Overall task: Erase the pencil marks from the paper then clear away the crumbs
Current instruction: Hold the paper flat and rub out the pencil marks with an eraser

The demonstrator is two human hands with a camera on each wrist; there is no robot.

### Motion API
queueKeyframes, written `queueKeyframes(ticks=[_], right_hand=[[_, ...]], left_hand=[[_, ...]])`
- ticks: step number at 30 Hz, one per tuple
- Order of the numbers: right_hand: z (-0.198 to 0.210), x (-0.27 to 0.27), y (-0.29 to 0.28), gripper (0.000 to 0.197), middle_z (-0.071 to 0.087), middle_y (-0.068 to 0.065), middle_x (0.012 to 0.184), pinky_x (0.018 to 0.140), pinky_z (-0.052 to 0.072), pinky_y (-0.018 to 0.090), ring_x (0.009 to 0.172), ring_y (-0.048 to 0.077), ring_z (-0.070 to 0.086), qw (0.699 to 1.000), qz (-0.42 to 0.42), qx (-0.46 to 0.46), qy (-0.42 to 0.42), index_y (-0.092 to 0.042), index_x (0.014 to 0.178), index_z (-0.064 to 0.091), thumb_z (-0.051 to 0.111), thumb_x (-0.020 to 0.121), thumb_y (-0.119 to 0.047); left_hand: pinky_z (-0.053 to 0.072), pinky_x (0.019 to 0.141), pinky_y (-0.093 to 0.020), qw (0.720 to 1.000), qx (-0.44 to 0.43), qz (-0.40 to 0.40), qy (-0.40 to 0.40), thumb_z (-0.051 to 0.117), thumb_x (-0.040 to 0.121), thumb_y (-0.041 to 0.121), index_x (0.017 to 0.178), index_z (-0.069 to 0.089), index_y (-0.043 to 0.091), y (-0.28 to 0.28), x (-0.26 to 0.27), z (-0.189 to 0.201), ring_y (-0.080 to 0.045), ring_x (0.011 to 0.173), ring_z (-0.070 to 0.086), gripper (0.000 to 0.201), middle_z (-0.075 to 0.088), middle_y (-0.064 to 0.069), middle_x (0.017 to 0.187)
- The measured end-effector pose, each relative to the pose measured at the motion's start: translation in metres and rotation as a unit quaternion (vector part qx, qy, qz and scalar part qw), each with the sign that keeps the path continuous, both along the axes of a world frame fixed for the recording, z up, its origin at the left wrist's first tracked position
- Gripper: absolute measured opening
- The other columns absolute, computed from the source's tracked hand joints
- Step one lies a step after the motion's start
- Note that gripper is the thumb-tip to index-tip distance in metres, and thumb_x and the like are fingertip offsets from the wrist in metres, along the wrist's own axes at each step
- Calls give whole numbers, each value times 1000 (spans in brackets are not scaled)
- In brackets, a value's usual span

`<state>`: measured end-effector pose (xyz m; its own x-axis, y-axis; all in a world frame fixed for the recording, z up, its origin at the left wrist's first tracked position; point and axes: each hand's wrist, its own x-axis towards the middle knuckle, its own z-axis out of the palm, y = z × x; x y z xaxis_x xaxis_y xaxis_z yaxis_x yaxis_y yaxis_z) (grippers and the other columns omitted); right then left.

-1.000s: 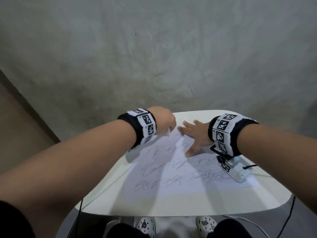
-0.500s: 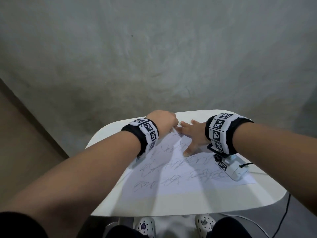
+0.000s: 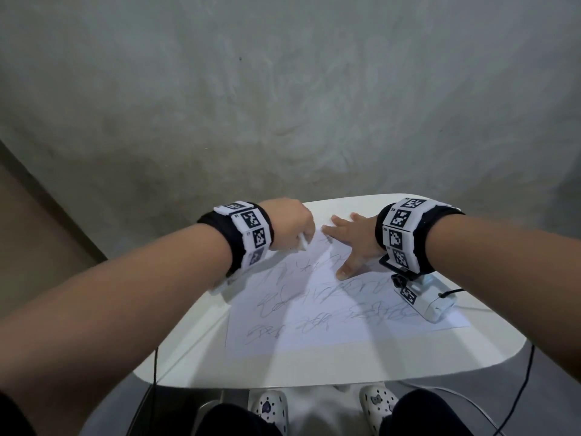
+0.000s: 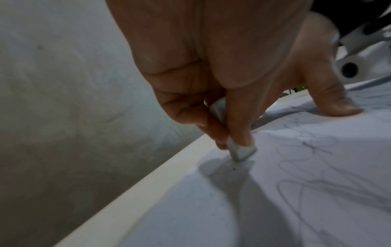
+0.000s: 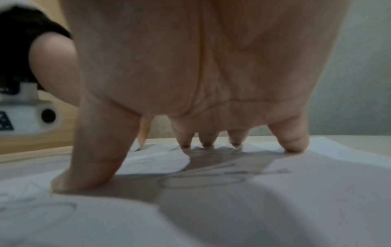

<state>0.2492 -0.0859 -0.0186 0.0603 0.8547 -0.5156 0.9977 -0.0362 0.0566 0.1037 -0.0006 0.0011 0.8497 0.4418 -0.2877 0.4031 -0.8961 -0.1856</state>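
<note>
A white sheet of paper (image 3: 333,313) covered in grey pencil scribbles (image 3: 317,294) lies on a small white table (image 3: 314,369). My left hand (image 3: 292,225) pinches a white eraser (image 4: 239,150) between thumb and fingers, its tip pressed on the paper's far left part. A few dark crumbs (image 4: 233,168) lie just under the eraser. My right hand (image 3: 352,240) lies spread flat on the far part of the paper (image 5: 232,200), straight fingertips (image 5: 293,147) and thumb pressing it down.
The table's far edge (image 4: 148,180) runs close beside the eraser, with grey floor beyond. Cables hang off the table's near corners (image 3: 522,382). My two feet in white clogs (image 3: 270,407) stand below the near edge.
My left hand with the eraser has shifted slightly left and back along the paper's far left part, in a rubbing motion. The right hand stays pressed on the sheet.
</note>
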Motion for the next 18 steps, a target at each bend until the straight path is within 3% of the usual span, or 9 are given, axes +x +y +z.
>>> queueKeyframes(ticks=[3, 8, 11, 13, 15, 18], right_hand=[[0, 0, 0, 104, -15, -3, 160, 116, 4, 53, 148, 33, -7, 1000, 1, -2, -5, -30, 152, -9, 59, 81, -62], [3, 1, -1, 104, -15, -5, 160, 116, 3, 53, 148, 32, -8, 1000, -4, -8, 0, -31, 152, -9, 60, 80, -61], [2, -1, -1, 104, -15, -4, 160, 116, 4, 52, 148, 33, -7, 1000, -2, -7, -7, -29, 152, -9, 60, 81, -61], [3, -2, -2, 104, -15, -4, 160, 117, 4, 51, 148, 33, -7, 1000, -1, -6, -9, -29, 152, -9, 60, 81, -60], [3, -2, -2, 103, -15, -4, 160, 117, 4, 51, 148, 32, -8, 1000, 0, -6, -10, -30, 152, -9, 59, 81, -61], [4, -2, -4, 103, -15, -5, 160, 117, 5, 50, 148, 31, -7, 1000, 0, -2, -4, -30, 152, -9, 59, 81, -62]], left_hand=[[43, 74, -28, 999, 10, 15, 32, 63, 88, 21, 106, 69, 25, 3, -3, 5, -19, 90, 56, 19, 65, 4, 105], [34, 71, -24, 997, 31, -12, -66, 57, 91, 23, 109, 68, 23, 0, -12, -11, -22, 99, 59, 21, 63, 4, 107], [45, 77, -27, 1000, 3, 27, -7, 62, 87, 20, 104, 70, 25, 7, -19, -3, -22, 97, 60, 19, 66, 5, 106], [44, 74, -29, 999, 32, 30, 9, 59, 89, 20, 104, 68, 24, 8, -20, -3, -23, 95, 59, 18, 63, 5, 105], [36, 69, -27, 998, 52, 25, -28, 55, 91, 19, 106, 66, 22, 7, -23, -8, -24, 96, 58, 18, 60, 4, 105], [36, 69, -26, 997, 33, 42, -61, 56, 91, 19, 105, 68, 23, 8, -35, -16, -22, 95, 58, 19, 60, 4, 103]])
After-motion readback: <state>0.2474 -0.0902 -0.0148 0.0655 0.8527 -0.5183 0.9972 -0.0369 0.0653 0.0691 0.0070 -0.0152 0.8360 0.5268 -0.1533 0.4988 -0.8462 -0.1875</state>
